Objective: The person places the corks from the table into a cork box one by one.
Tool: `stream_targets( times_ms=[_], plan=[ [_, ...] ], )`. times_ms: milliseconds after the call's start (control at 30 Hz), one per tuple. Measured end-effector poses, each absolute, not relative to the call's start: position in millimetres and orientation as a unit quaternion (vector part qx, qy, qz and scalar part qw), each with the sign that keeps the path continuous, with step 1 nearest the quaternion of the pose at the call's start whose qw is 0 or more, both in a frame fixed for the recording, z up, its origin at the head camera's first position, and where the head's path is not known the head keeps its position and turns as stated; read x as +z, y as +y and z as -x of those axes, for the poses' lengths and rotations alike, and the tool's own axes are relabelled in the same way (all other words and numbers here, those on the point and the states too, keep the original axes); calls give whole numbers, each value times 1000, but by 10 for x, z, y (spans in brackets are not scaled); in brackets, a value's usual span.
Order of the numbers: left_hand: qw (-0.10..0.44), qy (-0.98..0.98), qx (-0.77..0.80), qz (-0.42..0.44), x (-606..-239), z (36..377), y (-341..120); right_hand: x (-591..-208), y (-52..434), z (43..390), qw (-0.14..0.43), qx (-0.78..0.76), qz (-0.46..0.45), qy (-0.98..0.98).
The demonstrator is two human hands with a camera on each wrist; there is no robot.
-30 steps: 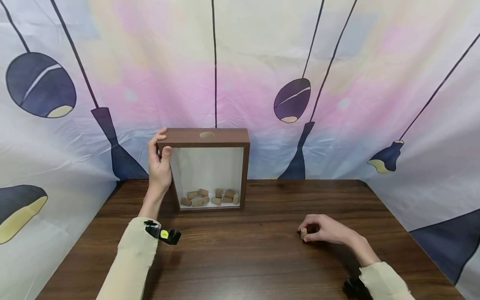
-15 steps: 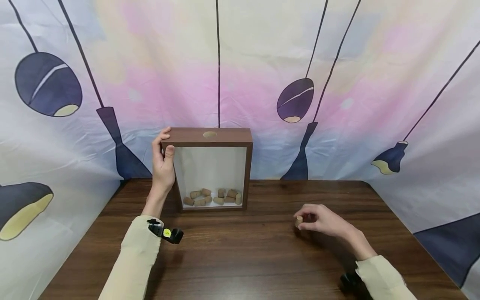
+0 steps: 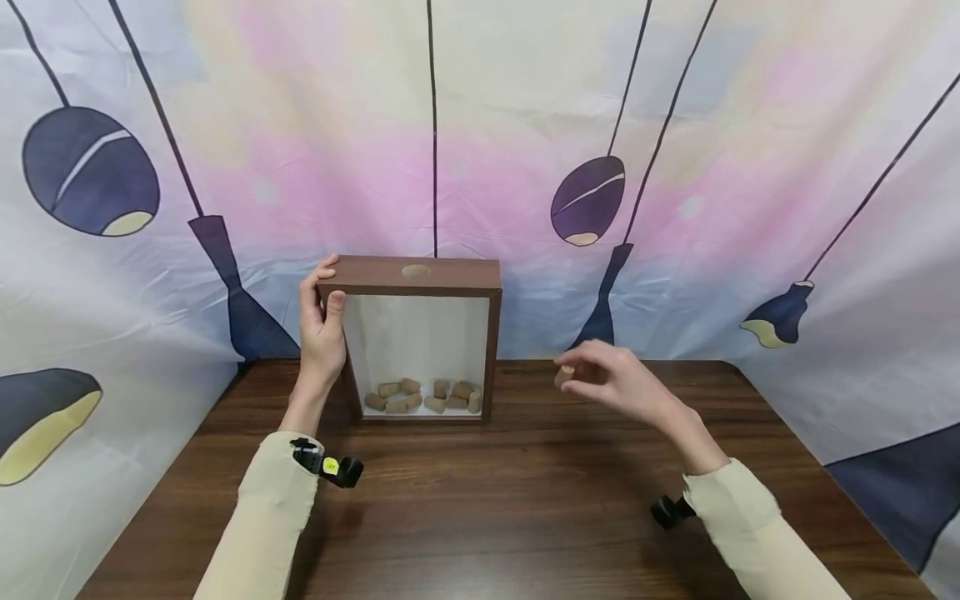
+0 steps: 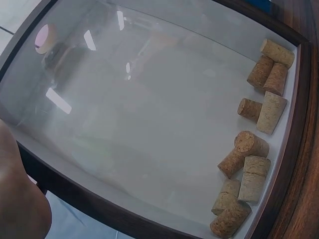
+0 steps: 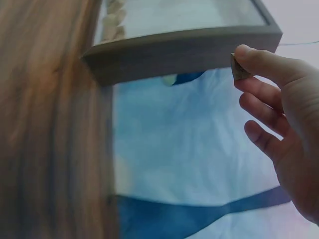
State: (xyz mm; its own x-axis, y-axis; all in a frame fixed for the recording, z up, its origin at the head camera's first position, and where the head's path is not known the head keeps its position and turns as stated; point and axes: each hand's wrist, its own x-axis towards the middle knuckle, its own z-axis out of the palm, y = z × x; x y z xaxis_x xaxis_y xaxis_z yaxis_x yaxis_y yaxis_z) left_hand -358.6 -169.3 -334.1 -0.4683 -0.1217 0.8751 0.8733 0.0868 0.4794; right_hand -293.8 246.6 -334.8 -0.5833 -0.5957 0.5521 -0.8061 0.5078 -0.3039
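Observation:
A dark wooden box frame (image 3: 495,350) with a clear front stands upright on the table, an oval hole (image 3: 416,272) in its top. Inside, several corks (image 4: 271,112) lie along the bottom. My left hand (image 3: 322,342) grips the upper left corner, thumb on the front edge and fingers over the top. To the right of the frame, my right hand (image 3: 618,379) is raised above the table, pinching one cork (image 3: 564,377) between thumb and index finger. The right wrist view shows that cork (image 5: 239,68) at the fingertips, the other fingers loosely bent.
The dark wood-grain table (image 3: 480,508) runs back to a patterned fabric backdrop (image 3: 510,100) printed with hanging lamps. Fabric also hangs along both sides. Black wrist cameras sit on both sleeves.
My right hand has lifted the cork off the table and carried it up, away from me and left towards the box frame. The left hand keeps its grip on the corner.

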Motion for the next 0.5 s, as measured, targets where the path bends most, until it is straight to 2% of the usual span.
stream_targets(
  times_ms=[233, 500],
  plan=[
    [408, -604, -610, 312, -3311, 3568, -1672, -3006, 2236, 2984, 237, 245, -428, -837],
    [409, -599, -615, 311, -3318, 3555, -1682, -2679, 1972, 3044, 261, 253, -440, -822]
  ],
)
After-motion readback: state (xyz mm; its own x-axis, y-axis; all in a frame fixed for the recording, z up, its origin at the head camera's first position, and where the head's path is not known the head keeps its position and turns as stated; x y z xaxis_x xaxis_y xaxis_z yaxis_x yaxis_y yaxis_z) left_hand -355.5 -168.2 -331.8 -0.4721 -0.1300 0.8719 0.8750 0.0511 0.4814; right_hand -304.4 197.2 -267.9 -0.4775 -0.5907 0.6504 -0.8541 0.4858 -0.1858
